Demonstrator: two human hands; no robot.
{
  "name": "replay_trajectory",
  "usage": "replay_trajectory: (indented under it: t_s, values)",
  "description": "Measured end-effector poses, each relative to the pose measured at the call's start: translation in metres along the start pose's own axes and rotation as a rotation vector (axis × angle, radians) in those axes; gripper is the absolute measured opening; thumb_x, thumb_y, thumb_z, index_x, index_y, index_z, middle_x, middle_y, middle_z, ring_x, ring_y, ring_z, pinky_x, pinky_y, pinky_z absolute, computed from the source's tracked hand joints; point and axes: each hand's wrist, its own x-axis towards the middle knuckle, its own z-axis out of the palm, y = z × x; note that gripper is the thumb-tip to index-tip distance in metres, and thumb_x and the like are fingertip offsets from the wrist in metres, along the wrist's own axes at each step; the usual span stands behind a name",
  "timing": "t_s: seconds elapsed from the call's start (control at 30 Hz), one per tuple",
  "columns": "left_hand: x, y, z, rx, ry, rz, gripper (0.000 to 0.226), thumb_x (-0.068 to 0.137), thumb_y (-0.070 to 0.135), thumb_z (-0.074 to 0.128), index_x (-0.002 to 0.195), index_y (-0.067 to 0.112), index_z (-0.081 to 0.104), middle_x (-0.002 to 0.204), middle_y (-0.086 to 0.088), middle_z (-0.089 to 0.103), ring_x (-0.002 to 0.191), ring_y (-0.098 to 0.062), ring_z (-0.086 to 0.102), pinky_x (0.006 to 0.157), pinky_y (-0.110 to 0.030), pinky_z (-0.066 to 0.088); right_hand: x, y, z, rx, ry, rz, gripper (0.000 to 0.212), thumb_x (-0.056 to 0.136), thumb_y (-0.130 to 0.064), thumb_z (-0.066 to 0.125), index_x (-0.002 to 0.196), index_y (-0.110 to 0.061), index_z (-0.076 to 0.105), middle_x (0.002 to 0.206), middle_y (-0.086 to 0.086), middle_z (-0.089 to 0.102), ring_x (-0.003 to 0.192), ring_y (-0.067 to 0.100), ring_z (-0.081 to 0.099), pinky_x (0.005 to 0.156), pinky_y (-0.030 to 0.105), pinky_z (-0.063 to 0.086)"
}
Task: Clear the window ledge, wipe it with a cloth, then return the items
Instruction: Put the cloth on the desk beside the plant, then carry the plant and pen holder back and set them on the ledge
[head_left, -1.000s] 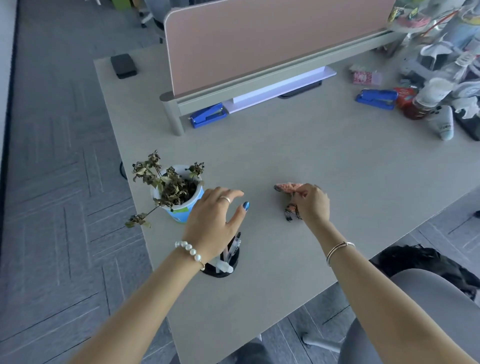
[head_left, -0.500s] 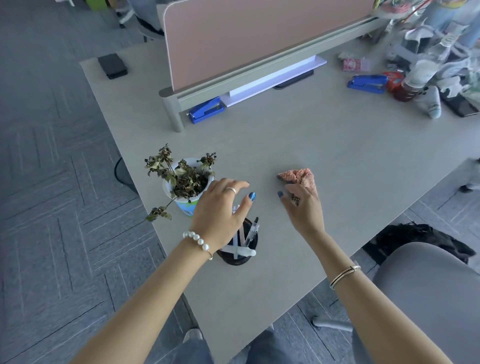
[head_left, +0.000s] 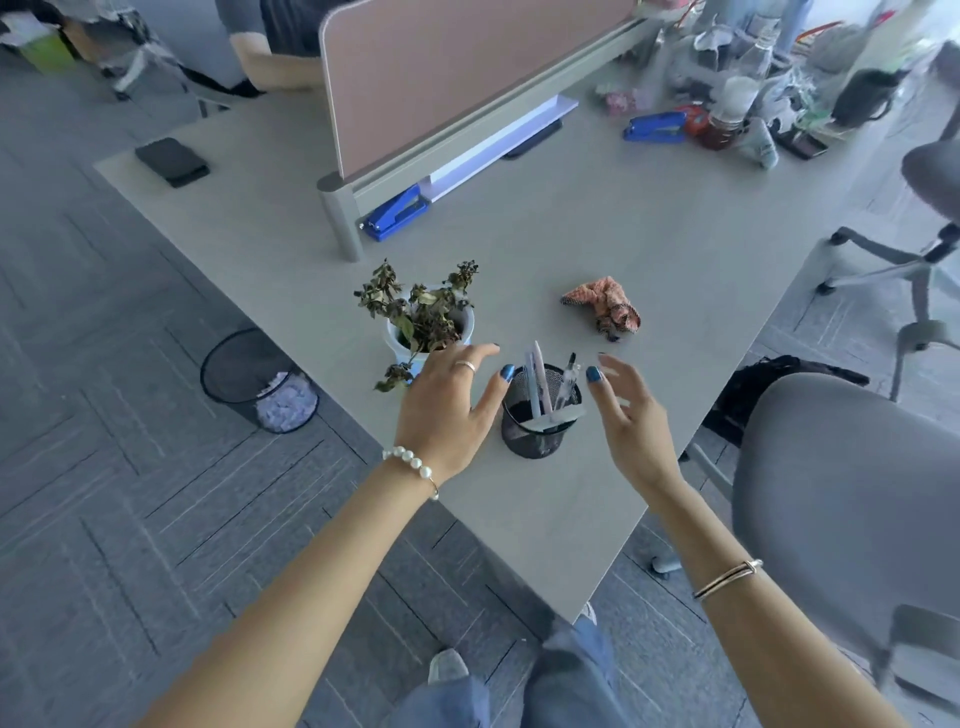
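Your hands, left (head_left: 447, 410) and right (head_left: 631, 415), flank the pen cup (head_left: 540, 415) near the surface's front edge, fingers spread, gripping nothing; cloth (head_left: 602, 306) parked, so returning items looks next.

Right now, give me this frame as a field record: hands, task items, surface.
left hand: open, empty, left of the pen holder
right hand: open, empty, right of the pen holder
pen holder: black mesh, upright, pens inside, between both hands
potted plant: white pot, wilted leaves, behind the left hand
cloth: crumpled, lying apart from both hands
desk: all three items rest on it
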Motion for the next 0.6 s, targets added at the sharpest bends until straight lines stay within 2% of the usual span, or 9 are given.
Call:
replay_trajectory:
  t_s: [0.1, 0.17, 0.23, 0.37, 0.5, 0.6]
  values:
    - [-0.014, -0.007, -0.003, -0.013, -0.02, 0.022, 0.045, 0.09, 0.043, 0.04, 0.119, 0.014, 0.058, 0.116, -0.005, 0.062, 0.111, -0.021, 0.053, 0.091, -0.034, 0.045, -0.025, 0.005, 0.01, -0.004, 0.008, 0.018, 0.053, 0.091, -0.044, 0.051, 0.139, -0.026, 0.036, 0.118, -0.004, 0.06, 0.102, 0.017, 0.06, 0.09, 0.036, 0.047]
    - [-0.024, -0.013, -0.002, -0.022, -0.018, 0.033, 0.042, 0.089, 0.042, 0.042, 0.114, 0.014, 0.061, 0.112, -0.004, 0.065, 0.107, -0.021, 0.055, 0.089, -0.032, 0.045, -0.036, 0.009, 0.016, -0.001, 0.017, 0.041, 0.065, 0.085, -0.052, 0.053, 0.141, -0.027, 0.03, 0.125, 0.003, 0.06, 0.108, 0.022, 0.06, 0.094, 0.041, 0.047]
    - [-0.032, -0.021, 0.0, -0.019, -0.026, 0.035, 0.038, 0.09, 0.04, 0.046, 0.112, 0.013, 0.062, 0.109, -0.004, 0.066, 0.105, -0.02, 0.055, 0.087, -0.03, 0.043, -0.045, 0.013, 0.021, 0.0, 0.04, 0.067, 0.076, 0.078, -0.056, 0.056, 0.142, -0.026, 0.028, 0.127, 0.007, 0.06, 0.11, 0.024, 0.06, 0.094, 0.039, 0.048]
    - [-0.036, -0.046, 0.008, -0.004, -0.03, -0.017, 0.034, 0.09, 0.034, 0.053, 0.114, 0.012, 0.062, 0.11, -0.005, 0.065, 0.107, -0.023, 0.054, 0.088, -0.035, 0.045, -0.052, 0.026, 0.031, -0.047, 0.066, 0.08, 0.082, 0.076, -0.043, 0.07, 0.142, -0.02, 0.027, 0.128, 0.011, 0.058, 0.111, 0.016, 0.055, 0.09, 0.028, 0.044]
    - [-0.026, -0.072, 0.019, 0.012, 0.051, -0.165, 0.041, 0.085, 0.028, 0.062, 0.119, 0.005, 0.056, 0.113, -0.015, 0.061, 0.105, -0.033, 0.053, 0.086, -0.039, 0.044, -0.05, 0.041, 0.042, -0.076, 0.054, 0.133, 0.093, 0.069, -0.044, 0.075, 0.143, -0.018, 0.026, 0.134, 0.011, 0.054, 0.12, 0.019, 0.051, 0.093, 0.031, 0.045]
    - [-0.013, -0.087, 0.025, -0.001, 0.097, -0.278, 0.058, 0.082, 0.024, 0.065, 0.132, 0.004, 0.042, 0.12, -0.019, 0.054, 0.109, -0.036, 0.049, 0.085, -0.043, 0.043, -0.047, 0.046, 0.049, -0.092, 0.047, 0.157, 0.096, 0.066, -0.046, 0.077, 0.143, -0.02, 0.025, 0.135, 0.01, 0.052, 0.12, 0.018, 0.05, 0.097, 0.037, 0.046]
